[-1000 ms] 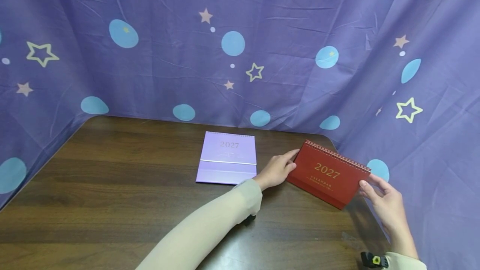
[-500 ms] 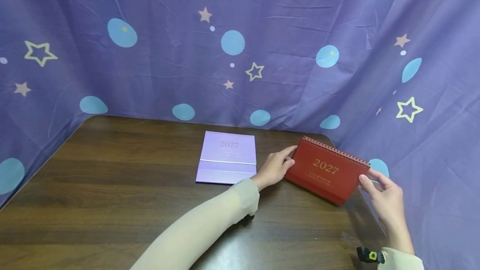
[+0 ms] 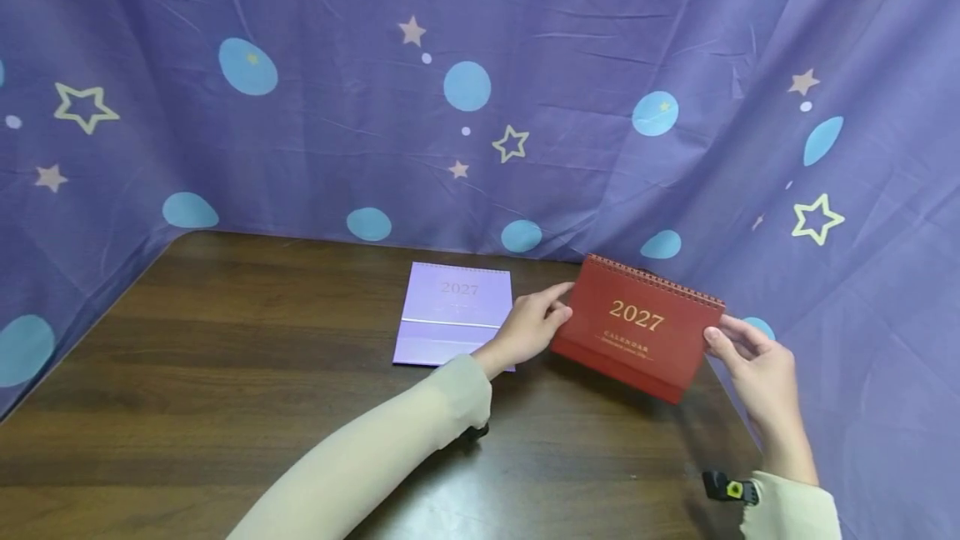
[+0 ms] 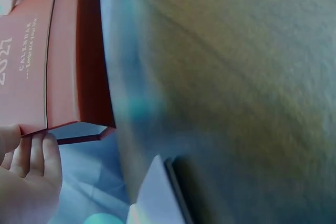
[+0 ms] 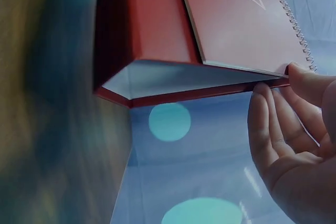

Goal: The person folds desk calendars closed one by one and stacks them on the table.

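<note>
Both hands hold a red 2027 desk calendar, tilted with its right end lower in the head view. My left hand pinches its left end, thumb on the front cover and fingers behind. On the other end, my right hand pinches near the spiral-bound top edge, its thumb in front. The right wrist view shows the hollow triangular stand of the calendar from its side, with its base off the tabletop. A lilac 2027 desk calendar stands just left of my left hand, its lower right corner partly covered by the wrist.
The brown wooden table spreads across the front and left. Behind it and along the right side hangs a purple curtain with stars and blue dots, close to the red calendar's right end.
Both hands have lifted the red calendar and carried it to the left and slightly toward the back. The lilac calendar has stayed in place.
</note>
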Demonstrator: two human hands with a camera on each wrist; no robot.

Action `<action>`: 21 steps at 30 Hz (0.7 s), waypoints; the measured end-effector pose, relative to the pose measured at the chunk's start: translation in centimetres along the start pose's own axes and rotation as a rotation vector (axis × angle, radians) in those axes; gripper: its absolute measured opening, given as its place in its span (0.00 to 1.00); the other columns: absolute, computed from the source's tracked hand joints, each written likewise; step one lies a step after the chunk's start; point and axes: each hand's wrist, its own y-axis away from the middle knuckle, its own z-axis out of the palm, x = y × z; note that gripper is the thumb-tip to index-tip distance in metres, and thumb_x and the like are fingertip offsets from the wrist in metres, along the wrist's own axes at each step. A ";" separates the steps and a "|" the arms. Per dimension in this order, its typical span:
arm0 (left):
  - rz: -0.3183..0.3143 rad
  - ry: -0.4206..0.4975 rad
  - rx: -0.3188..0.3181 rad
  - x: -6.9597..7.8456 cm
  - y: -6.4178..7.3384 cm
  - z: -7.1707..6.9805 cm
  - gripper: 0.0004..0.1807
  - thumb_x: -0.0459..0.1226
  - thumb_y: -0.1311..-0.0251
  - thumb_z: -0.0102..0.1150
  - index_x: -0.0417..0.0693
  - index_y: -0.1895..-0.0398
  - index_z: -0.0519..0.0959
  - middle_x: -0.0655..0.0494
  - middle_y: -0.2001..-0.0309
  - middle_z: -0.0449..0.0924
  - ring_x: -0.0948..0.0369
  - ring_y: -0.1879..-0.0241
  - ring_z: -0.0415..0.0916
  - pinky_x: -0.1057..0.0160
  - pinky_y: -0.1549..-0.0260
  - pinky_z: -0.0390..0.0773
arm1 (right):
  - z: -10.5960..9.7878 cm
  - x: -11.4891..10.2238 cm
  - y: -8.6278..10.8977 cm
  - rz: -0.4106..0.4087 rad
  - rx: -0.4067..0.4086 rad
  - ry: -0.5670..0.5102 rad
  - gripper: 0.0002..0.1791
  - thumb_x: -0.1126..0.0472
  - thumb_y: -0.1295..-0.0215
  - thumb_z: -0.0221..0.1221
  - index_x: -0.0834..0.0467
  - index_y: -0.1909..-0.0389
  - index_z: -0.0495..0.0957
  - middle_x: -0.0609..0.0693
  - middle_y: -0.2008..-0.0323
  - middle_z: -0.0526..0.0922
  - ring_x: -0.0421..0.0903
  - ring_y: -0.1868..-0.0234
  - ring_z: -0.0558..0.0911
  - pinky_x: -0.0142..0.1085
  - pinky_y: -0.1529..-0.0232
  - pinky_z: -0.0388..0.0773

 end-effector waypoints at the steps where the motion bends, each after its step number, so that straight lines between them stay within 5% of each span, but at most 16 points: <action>1: -0.002 0.004 0.002 0.2 0.1 -0.4 0.25 0.37 0.21 0.58 0.48 0.24 0.74 0.57 0.58 0.89 0.63 0.56 0.83 0.59 0.45 0.80 | 0.2 -0.2 -0.1 -0.008 0.004 0.017 0.19 0.60 0.29 0.70 0.61 0.41 0.84 0.28 0.65 0.89 0.28 0.65 0.89 0.17 0.57 0.79; 8: -0.014 0.015 0.041 1.5 0.8 -2.8 0.25 0.38 0.22 0.58 0.50 0.25 0.75 0.59 0.59 0.89 0.65 0.61 0.81 0.61 0.53 0.80 | 1.2 -1.8 -0.6 -0.019 0.032 0.055 0.22 0.58 0.29 0.71 0.65 0.40 0.83 0.25 0.64 0.87 0.22 0.59 0.85 0.16 0.55 0.78; 16: -0.002 -0.005 0.138 2.0 2.1 -4.9 0.23 0.38 0.23 0.60 0.49 0.27 0.77 0.58 0.60 0.89 0.64 0.61 0.83 0.60 0.55 0.81 | 3.1 -2.8 -0.9 -0.019 -0.055 -0.242 0.13 0.66 0.29 0.69 0.60 0.47 0.84 0.36 0.65 0.91 0.32 0.63 0.90 0.25 0.59 0.85; 21: -0.011 0.018 0.161 2.0 3.3 -6.7 0.23 0.38 0.24 0.60 0.49 0.28 0.78 0.57 0.58 0.90 0.63 0.60 0.86 0.59 0.56 0.83 | 4.5 -3.7 -0.9 -0.057 -0.082 -0.302 0.14 0.68 0.30 0.68 0.65 0.46 0.83 0.39 0.64 0.91 0.34 0.63 0.90 0.29 0.58 0.87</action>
